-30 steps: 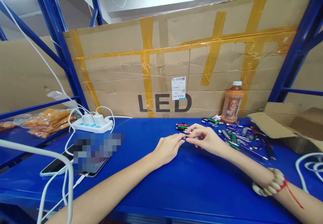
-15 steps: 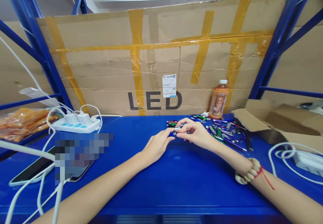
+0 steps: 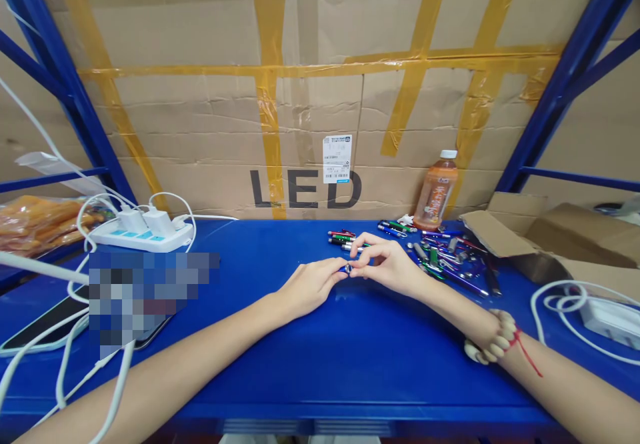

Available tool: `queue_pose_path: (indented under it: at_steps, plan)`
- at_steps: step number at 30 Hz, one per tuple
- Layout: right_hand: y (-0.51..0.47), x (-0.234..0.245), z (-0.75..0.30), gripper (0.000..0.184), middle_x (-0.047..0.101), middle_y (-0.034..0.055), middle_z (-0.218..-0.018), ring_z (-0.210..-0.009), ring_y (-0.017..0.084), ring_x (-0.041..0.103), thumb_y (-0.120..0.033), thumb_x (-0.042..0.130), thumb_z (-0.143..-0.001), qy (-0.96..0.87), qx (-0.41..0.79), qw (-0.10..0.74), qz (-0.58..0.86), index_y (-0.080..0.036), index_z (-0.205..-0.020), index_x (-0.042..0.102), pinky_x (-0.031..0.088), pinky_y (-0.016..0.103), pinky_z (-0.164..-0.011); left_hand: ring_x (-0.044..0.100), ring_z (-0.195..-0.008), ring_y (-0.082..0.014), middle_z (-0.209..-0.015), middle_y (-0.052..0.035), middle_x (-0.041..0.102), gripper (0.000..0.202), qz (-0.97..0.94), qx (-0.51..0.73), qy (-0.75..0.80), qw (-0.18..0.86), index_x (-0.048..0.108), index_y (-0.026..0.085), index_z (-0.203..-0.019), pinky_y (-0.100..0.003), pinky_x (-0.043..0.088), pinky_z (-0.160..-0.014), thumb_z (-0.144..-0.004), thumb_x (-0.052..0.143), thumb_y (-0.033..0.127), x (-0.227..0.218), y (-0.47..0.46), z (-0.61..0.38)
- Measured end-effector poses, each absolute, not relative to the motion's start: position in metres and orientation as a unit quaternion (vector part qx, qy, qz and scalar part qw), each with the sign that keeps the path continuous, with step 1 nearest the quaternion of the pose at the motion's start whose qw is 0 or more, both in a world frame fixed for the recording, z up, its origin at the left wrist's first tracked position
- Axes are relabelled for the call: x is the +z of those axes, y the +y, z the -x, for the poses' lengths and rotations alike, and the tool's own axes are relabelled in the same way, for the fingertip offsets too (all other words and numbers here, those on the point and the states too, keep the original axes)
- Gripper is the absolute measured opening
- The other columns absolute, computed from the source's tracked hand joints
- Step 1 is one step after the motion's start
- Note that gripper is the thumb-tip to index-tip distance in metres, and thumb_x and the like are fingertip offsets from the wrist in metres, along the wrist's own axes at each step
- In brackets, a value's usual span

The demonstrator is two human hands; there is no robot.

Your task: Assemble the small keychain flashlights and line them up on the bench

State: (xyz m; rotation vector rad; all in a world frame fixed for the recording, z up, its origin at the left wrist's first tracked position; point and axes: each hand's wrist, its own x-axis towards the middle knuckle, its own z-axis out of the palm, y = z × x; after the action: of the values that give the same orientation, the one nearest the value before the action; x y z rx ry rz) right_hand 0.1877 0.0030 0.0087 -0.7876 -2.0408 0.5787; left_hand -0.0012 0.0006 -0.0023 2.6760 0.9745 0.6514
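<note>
Both my hands meet over the middle of the blue shelf top (image 3: 350,357). My left hand (image 3: 311,285) pinches one end of a small blue pen-shaped gadget (image 3: 346,269). My right hand (image 3: 387,265) has its fingers curled around the gadget's other end, and the wrist wears a beaded bracelet (image 3: 493,344). Just behind the fingers lie a few similar gadgets (image 3: 343,238) in red, green and silver. A scattered pile of the same gadgets (image 3: 445,259) spreads to the right of my right hand.
An orange drink bottle (image 3: 436,192) stands against the taped cardboard wall marked LED (image 3: 305,189). A white power strip (image 3: 145,233) with chargers and cables sits at the left, beside a phone (image 3: 35,332). An open cardboard box (image 3: 560,241) and a white cable coil (image 3: 565,307) lie at the right.
The camera has tilted down and shifted, so the scene sits differently in view. My hands stay joined on the small gadget, with my right fingers shifting slightly around it.
</note>
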Motion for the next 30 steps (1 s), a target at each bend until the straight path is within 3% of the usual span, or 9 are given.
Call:
queue_pose_path:
  at_steps: [8, 14, 22, 30]
  plan:
    - [0.000, 0.006, -0.182, 0.033, 0.050, 0.0027, -0.068, -0.063, 0.011, 0.049, -0.042, 0.067, -0.066, -0.797, 0.226, 0.449, 0.335, -0.015, -0.050, 0.056, 0.043, 0.025, -0.055, 0.056, -0.092, -0.0157, -0.100, -0.0020, 0.061, 0.026, -0.916, 0.233, 0.325, 0.034, 0.052, 0.022, -0.105, -0.025, 0.044, -0.077, -0.091, 0.030, 0.027, -0.005, 0.002, 0.000]
    - [-0.006, 0.006, -0.173, 0.039, 0.050, 0.0008, -0.060, -0.046, 0.007, 0.046, -0.051, 0.068, -0.057, -0.685, 0.377, 0.420, 0.462, -0.014, -0.058, 0.058, 0.033, 0.017, -0.035, 0.055, -0.092, -0.0159, -0.097, -0.0028, 0.061, 0.027, -0.893, 0.256, 0.369, -0.010, 0.053, 0.022, -0.106, -0.026, 0.045, -0.078, -0.092, 0.030, 0.027, -0.008, 0.001, -0.001]
    - [-0.005, 0.004, -0.173, 0.038, 0.047, -0.0025, -0.046, -0.043, 0.005, 0.040, -0.049, 0.070, -0.056, -0.630, 0.419, 0.409, 0.511, -0.013, -0.061, 0.058, 0.030, 0.015, -0.036, 0.054, -0.085, -0.0159, -0.090, -0.0020, 0.061, 0.027, -0.889, 0.235, 0.391, -0.040, 0.053, 0.022, -0.108, -0.025, 0.044, -0.073, -0.091, 0.032, 0.028, -0.004, -0.001, -0.002]
    - [-0.004, 0.004, -0.175, 0.038, 0.047, -0.0027, -0.047, -0.043, 0.005, 0.038, -0.049, 0.070, -0.057, -0.630, 0.427, 0.394, 0.515, -0.013, -0.065, 0.062, 0.032, 0.016, -0.038, 0.055, -0.080, -0.0157, -0.086, -0.0020, 0.061, 0.027, -0.889, 0.228, 0.391, -0.071, 0.053, 0.022, -0.108, -0.024, 0.044, -0.069, -0.091, 0.032, 0.028, -0.005, -0.001, -0.003]
